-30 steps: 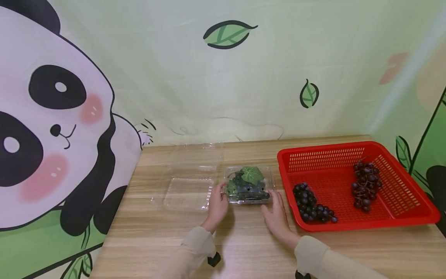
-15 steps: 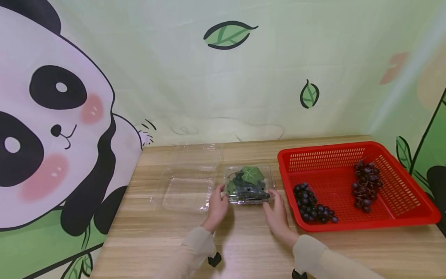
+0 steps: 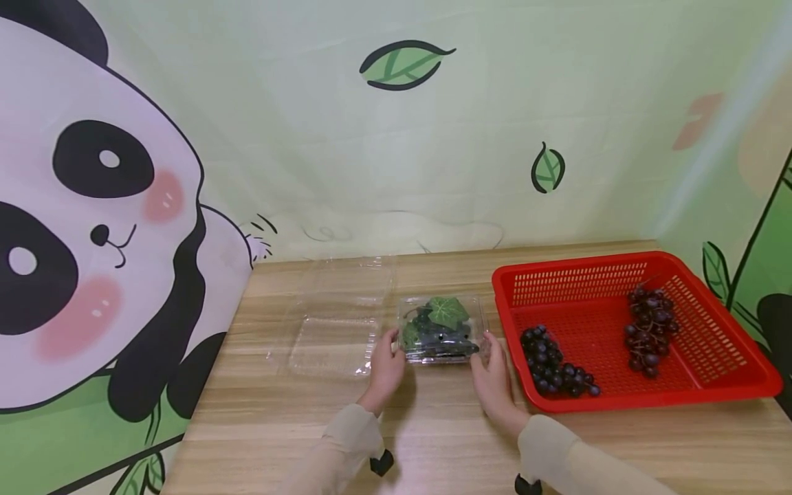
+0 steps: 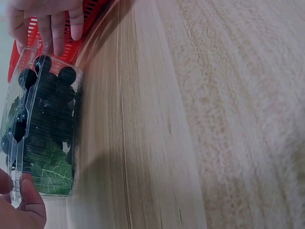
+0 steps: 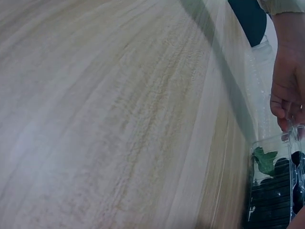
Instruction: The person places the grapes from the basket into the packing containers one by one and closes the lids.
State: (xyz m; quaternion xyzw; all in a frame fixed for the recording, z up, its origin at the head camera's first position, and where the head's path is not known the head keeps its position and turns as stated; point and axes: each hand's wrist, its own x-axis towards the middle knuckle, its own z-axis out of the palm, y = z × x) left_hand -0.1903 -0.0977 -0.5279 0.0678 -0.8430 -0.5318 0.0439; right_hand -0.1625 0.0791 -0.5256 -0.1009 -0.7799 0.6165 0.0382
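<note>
A clear plastic clamshell box (image 3: 441, 333) holding dark grapes and green leaves rests closed on the table before me. At its left front corner, my left hand (image 3: 386, 368) pinches the rim between thumb and finger. My right hand (image 3: 493, 381) has thumb and forefinger on the rim at the right front corner. From the left wrist view, the box (image 4: 50, 124) shows round grapes against its wall, a leaf near my left hand (image 4: 24, 205), and my right hand (image 4: 47, 19) at the far corner. In the right wrist view, my left hand (image 5: 288, 90) grips the box's far end (image 5: 271, 143).
Another clear clamshell box (image 3: 334, 344) lies open left of the filled one. On the right stands a red basket (image 3: 581, 402), close to my right hand, with a black bunch of grapes (image 3: 551, 364) and a reddish bunch (image 3: 650, 330) inside. A panda-print backdrop (image 3: 464, 137) rises behind.
My right thumb and fingers have shifted slightly at the box's right front corner. The left hand and the box have stayed almost in place.
</note>
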